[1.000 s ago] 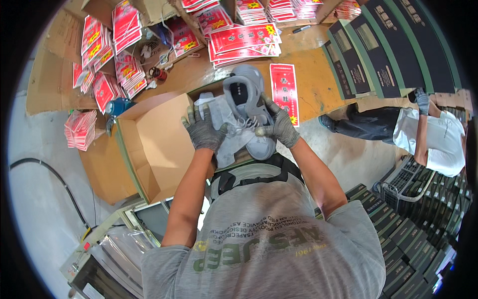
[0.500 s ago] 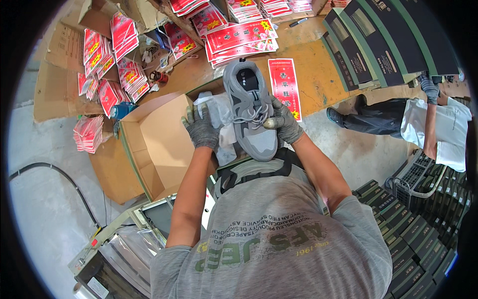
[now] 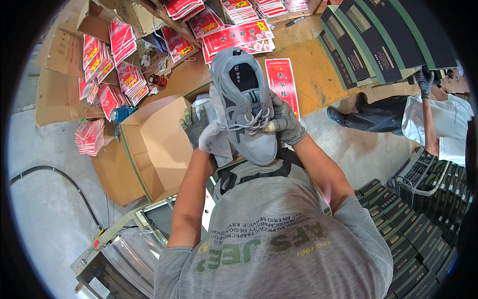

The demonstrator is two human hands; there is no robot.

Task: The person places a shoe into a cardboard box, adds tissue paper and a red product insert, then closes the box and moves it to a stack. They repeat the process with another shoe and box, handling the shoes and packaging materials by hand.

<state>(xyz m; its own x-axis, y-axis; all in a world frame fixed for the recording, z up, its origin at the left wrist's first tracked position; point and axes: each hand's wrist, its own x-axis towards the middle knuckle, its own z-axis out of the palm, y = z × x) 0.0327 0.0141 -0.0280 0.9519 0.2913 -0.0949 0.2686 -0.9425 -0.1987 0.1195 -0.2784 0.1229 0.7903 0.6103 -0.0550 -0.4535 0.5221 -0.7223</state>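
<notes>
The grey shoe sits at the centre of the view, sole down and toe toward the person's chest, held between two gloved hands. The left hand curls its fingers around white tissue paper pressed against the shoe's side at 9 o'clock, and the right hand has its fingers closed about the laces and the side at 3 o'clock. The tissue hangs loose below the left hand, so it may slip free or tear if the grip shifts; the shoe itself could tip toe-down, since both holds sit near mid-length and the heel juts out unsupported at 12 o'clock. An open cardboard box lies just beside the left forearm at 8 o'clock, its raised flap an edge the elbow could catch. The wooden table at 1 o'clock has some bare surface, though red leaflets crowd it at 12. A second person stands well apart at 3 o'clock, and stacked dark boxes hem in the right elbow at 4.
</notes>
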